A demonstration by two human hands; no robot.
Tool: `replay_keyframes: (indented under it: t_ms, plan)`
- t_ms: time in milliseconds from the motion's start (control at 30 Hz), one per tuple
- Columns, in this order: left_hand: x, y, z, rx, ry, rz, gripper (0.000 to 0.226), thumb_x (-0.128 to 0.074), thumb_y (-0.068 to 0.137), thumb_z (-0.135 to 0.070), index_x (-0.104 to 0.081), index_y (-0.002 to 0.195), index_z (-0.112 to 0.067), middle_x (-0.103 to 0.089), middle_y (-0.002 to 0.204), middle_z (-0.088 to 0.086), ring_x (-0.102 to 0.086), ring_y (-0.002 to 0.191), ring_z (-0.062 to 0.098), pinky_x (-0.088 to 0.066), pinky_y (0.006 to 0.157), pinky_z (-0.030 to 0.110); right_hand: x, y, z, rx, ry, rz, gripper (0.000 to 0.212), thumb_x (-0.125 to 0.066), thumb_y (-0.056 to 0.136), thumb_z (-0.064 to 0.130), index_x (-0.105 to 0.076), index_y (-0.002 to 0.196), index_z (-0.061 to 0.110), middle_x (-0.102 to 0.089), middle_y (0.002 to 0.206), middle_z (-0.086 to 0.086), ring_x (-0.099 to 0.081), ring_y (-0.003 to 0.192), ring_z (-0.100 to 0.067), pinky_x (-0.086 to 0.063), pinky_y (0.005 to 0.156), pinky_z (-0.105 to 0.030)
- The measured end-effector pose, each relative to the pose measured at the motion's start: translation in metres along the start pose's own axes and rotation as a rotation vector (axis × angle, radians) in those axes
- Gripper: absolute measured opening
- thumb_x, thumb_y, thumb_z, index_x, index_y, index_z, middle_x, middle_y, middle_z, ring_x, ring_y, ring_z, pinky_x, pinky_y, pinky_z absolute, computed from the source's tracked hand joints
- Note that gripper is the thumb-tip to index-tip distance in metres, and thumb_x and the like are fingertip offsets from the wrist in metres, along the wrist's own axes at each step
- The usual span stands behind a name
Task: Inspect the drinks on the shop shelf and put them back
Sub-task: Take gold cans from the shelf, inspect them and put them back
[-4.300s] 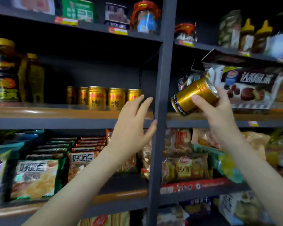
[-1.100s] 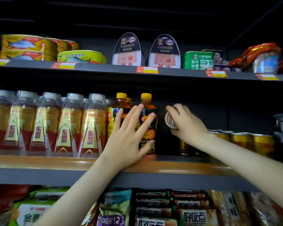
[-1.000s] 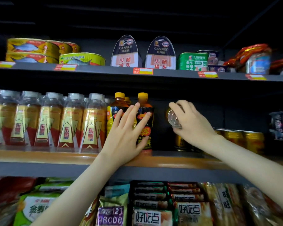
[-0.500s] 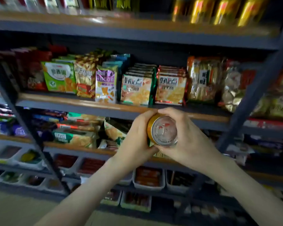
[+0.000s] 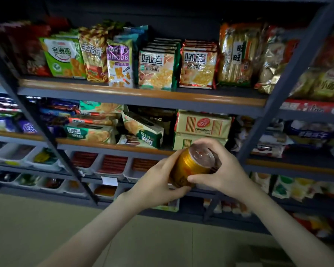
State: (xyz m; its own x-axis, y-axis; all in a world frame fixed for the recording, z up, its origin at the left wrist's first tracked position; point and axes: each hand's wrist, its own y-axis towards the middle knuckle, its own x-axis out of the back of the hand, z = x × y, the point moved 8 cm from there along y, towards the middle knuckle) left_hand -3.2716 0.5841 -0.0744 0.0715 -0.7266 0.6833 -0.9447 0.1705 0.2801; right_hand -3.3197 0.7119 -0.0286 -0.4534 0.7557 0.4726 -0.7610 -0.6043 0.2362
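Now left hand (image 5: 158, 182), right hand (image 5: 226, 176) curl round gold can (image 5: 191, 166), in front of shelf edge (image 5: 112, 147); floor (image 5: 46, 218) below.

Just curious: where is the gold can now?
In the head view the gold can sits just right of centre, gripped by the left hand and right hand, in front of the yellow cracker packs.

Can (image 5: 189, 167) between left hand (image 5: 158, 185) and right hand (image 5: 228, 176), before rack (image 5: 278, 93); snack bags (image 5: 156, 72) on upper shelf (image 5: 143, 95), trays (image 5: 112, 164) lower.
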Motion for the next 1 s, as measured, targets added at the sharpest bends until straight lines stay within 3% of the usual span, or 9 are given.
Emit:
replay_keyframes:
  t_ms: [200,400,467,600,700,733,800,900,1000]
  plan:
    - [0.023,-0.018,0.004,0.074,-0.337,-0.048,0.072,-0.071,0.080,-0.041,-0.031,0.140,-0.035,-0.053,0.128,-0.019,-0.061,0.110,0.004,-0.051,0.088,0.022,-0.025,0.006,-0.028,-0.274,0.603,-0.118,0.055,-0.083,0.066,0.022,-0.061,0.117,0.024,-0.067,0.108,0.003,-0.066,0.099,-0.014,-0.055,0.075,-0.029]
    - [0.042,-0.031,0.011,0.130,-0.234,-0.125,0.074,-0.079,0.077,-0.030,-0.033,0.134,-0.036,-0.056,0.116,-0.022,-0.059,0.101,-0.011,-0.046,0.076,0.006,-0.058,0.011,-0.027,-0.463,0.915,-0.122,0.043,-0.068,0.075,0.027,-0.063,0.115,0.010,-0.070,0.100,-0.011,-0.070,0.086,-0.021,-0.056,0.063,-0.030]
    - [0.049,-0.031,0.015,0.151,-0.212,-0.166,0.064,-0.079,0.078,-0.028,-0.041,0.129,-0.029,-0.061,0.100,-0.019,-0.062,0.088,-0.010,-0.044,0.069,0.006,-0.067,0.012,-0.027,-0.514,0.937,-0.091,0.043,-0.067,0.078,0.029,-0.062,0.115,0.010,-0.070,0.106,-0.015,-0.070,0.092,-0.025,-0.058,0.069,-0.036]
    - [0.063,-0.027,0.023,0.245,-0.182,-0.210,0.034,-0.077,0.079,-0.031,-0.053,0.102,-0.024,-0.060,0.066,-0.016,-0.055,0.056,-0.005,-0.036,0.053,0.007,-0.083,0.009,-0.029,-0.624,0.890,0.017,0.047,-0.068,0.081,0.034,-0.060,0.123,0.015,-0.069,0.114,-0.013,-0.066,0.104,-0.029,-0.051,0.095,-0.048]
    - [0.073,-0.022,0.030,0.298,-0.193,-0.198,0.021,-0.072,0.082,-0.035,-0.055,0.086,-0.023,-0.051,0.058,-0.013,-0.050,0.051,-0.005,-0.033,0.049,0.009,-0.085,0.009,-0.028,-0.540,0.530,0.143,0.081,-0.073,0.072,0.053,-0.039,0.142,0.032,-0.049,0.138,0.006,-0.047,0.129,-0.014,-0.038,0.108,-0.036]
    - [0.076,-0.019,0.033,0.305,-0.183,-0.200,0.022,-0.070,0.082,-0.039,-0.056,0.083,-0.021,-0.050,0.058,-0.013,-0.050,0.053,-0.005,-0.034,0.049,0.010,-0.082,0.012,-0.026,-0.466,0.363,0.166,0.088,-0.072,0.069,0.055,-0.029,0.145,0.040,-0.037,0.141,0.014,-0.038,0.130,-0.005,-0.034,0.108,-0.028]
    - [0.083,-0.012,0.037,0.316,-0.184,-0.204,0.033,-0.067,0.078,-0.048,-0.057,0.080,-0.017,-0.052,0.060,-0.010,-0.050,0.055,-0.002,-0.034,0.051,0.013,-0.081,0.017,-0.016,-0.340,0.210,0.195,0.085,-0.072,0.069,0.048,-0.026,0.140,0.051,-0.031,0.142,0.017,-0.041,0.122,0.007,-0.040,0.102,-0.019]
    - [0.085,-0.001,0.039,0.340,-0.264,-0.166,0.063,-0.057,0.061,-0.069,-0.060,0.088,-0.012,-0.055,0.070,-0.004,-0.053,0.066,0.007,-0.037,0.056,0.018,-0.073,0.021,-0.020,-0.319,0.294,0.099,0.076,-0.076,0.067,0.039,-0.038,0.133,0.045,-0.048,0.133,0.010,-0.058,0.107,0.007,-0.051,0.088,-0.020]
    - [0.081,0.014,0.034,0.318,-0.443,-0.098,0.045,-0.062,0.066,-0.061,-0.057,0.096,-0.029,-0.057,0.078,-0.010,-0.057,0.074,0.006,-0.040,0.060,0.012,-0.065,0.022,-0.030,-0.374,0.701,-0.007,0.082,-0.089,0.057,0.039,-0.051,0.128,0.024,-0.065,0.123,-0.004,-0.065,0.109,-0.012,-0.056,0.084,-0.029]
